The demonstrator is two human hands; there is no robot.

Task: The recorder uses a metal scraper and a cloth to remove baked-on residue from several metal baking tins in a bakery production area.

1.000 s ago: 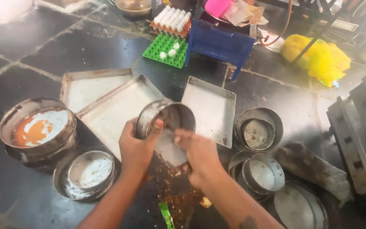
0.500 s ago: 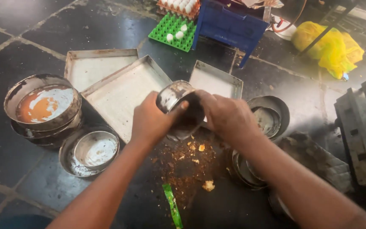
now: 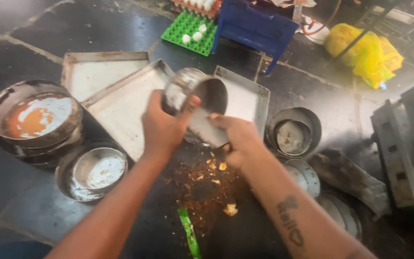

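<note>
Round metal tin (image 3: 202, 93), tilted, dark inside

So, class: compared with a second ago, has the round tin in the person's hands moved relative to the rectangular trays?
Yes. The round tin has tilted further onto its side, mouth now facing the right hand, and sits slightly higher against the middle rectangular tray, gripped by the left hand.

Dark tiled floor (image 3: 49, 29): baking trays (image 3: 104, 76), round tins (image 3: 293, 132), crumbs (image 3: 207, 184).
</note>
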